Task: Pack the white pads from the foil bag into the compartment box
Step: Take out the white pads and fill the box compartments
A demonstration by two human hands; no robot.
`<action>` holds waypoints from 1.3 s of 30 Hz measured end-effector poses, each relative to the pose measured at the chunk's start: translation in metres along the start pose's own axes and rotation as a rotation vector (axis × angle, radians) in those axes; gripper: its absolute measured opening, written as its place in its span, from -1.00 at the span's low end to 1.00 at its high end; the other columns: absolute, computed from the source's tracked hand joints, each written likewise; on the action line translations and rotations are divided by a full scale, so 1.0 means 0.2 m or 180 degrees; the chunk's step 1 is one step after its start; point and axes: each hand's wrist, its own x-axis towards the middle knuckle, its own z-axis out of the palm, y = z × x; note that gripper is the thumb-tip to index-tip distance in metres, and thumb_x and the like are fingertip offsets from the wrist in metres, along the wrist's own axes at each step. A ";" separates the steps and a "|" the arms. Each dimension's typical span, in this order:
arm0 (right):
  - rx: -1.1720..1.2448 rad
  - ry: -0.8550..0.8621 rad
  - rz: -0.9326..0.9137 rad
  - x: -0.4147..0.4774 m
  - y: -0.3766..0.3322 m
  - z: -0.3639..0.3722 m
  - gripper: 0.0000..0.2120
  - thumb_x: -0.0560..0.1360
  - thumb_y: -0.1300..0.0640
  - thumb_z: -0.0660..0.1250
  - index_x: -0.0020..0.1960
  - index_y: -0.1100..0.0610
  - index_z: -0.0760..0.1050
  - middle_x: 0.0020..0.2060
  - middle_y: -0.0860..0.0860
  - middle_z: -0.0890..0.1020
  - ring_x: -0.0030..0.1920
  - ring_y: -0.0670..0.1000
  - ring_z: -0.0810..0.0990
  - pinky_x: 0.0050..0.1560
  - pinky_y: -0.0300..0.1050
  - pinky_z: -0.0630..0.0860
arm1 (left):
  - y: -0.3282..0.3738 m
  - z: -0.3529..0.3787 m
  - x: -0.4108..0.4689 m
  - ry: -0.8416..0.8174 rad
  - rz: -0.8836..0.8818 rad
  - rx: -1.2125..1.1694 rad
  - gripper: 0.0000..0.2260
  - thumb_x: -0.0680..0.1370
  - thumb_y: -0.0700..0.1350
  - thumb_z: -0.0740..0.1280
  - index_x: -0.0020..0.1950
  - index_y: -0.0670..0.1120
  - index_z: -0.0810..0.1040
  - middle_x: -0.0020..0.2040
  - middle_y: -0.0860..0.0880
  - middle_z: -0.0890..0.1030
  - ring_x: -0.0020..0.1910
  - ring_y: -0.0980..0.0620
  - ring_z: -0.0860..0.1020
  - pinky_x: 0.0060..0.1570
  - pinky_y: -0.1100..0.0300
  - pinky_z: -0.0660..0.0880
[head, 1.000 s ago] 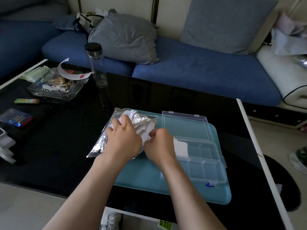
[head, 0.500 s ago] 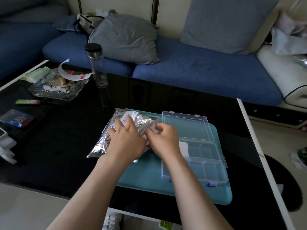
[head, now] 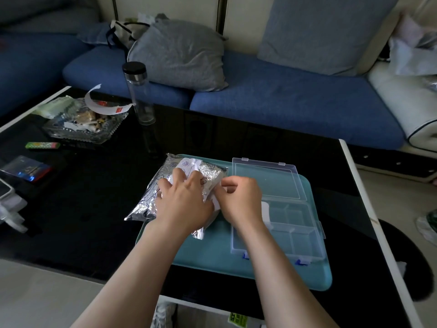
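Head view shows, nearest, two bare forearms that reach forward over the near edge of the black table (head: 71, 233). The left hand (head: 184, 204) lies on top of the foil bag (head: 147, 202), with fingers spread and only a little bent; they are released and press the crumpled bag down. The right hand (head: 241, 202) is just beside it, at the right end of the bag. Its fingers are curled and its thumb is against the forefinger, pinching a white pad (head: 216, 202), of which only a small part shows between the two hands. The bag lies mostly on the teal tray (head: 212, 263), and its left end goes over the tray edge onto the table. On the right part of the same tray stands the compartment box (head: 298, 233), of clear plastic with blue clasps (head: 301, 262) on its near side. Its lid (head: 267, 181) is open and lies back behind it. A second white pad (head: 266, 209) sits in a compartment at the left side of the box, partly hidden by the right hand. Further on the table, to the left, are a green pack (head: 42, 145), a glass dish (head: 80, 131) full of wrappers and an upright clear bottle (head: 139, 93) with a black cap. Behind the table runs a blue sofa (head: 283, 102) with a grey cushion (head: 179, 55) on it.
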 end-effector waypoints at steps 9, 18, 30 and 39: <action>0.0394 -0.0139 0.0390 0.02 0.00 -0.08 -0.84 0.49 0.21 0.47 0.01 0.01 0.73 -0.22 -0.14 0.70 -0.22 -0.20 0.67 -0.35 -0.49 0.43 | -0.01 0.03 0.00 -0.0168 0.0057 0.0530 -0.50 0.63 0.29 0.20 0.51 0.12 0.31 0.52 -0.10 0.20 0.42 -0.30 0.19 0.31 -0.21 0.43; 0.0804 -0.0175 0.0684 -0.02 -0.07 -0.35 -0.88 0.46 0.30 0.46 -0.11 0.10 0.69 -0.27 0.01 0.76 -0.33 -0.03 0.76 -0.35 -0.27 0.57 | 0.02 0.04 0.01 -0.0103 0.0026 0.0641 -0.45 0.62 0.34 0.23 0.51 0.10 0.27 0.51 -0.12 0.16 0.43 -0.31 0.21 0.35 -0.24 0.37; 0.1676 -0.0140 0.0420 -0.03 -0.04 -0.59 -0.87 0.54 0.27 0.48 0.04 0.13 0.75 -0.13 0.04 0.79 -0.12 0.01 0.78 -0.12 -0.18 0.66 | 0.39 -0.06 -0.04 -0.0523 -0.0572 -0.3813 -0.71 0.65 0.03 0.36 0.08 -0.20 0.61 -0.04 -0.15 0.68 -0.12 -0.15 0.73 0.04 -0.09 0.67; 0.1471 -0.0576 0.0283 -0.06 0.03 -0.71 -0.55 0.58 0.27 0.49 0.38 -0.08 0.58 0.02 -0.07 0.79 0.08 -0.11 0.75 0.10 -0.24 0.62 | 0.47 0.02 -0.03 -0.0818 -0.0475 -0.4718 -0.86 0.69 -0.23 0.34 0.20 -0.26 0.60 -0.01 -0.20 0.76 -0.09 -0.10 0.77 -0.13 0.14 0.70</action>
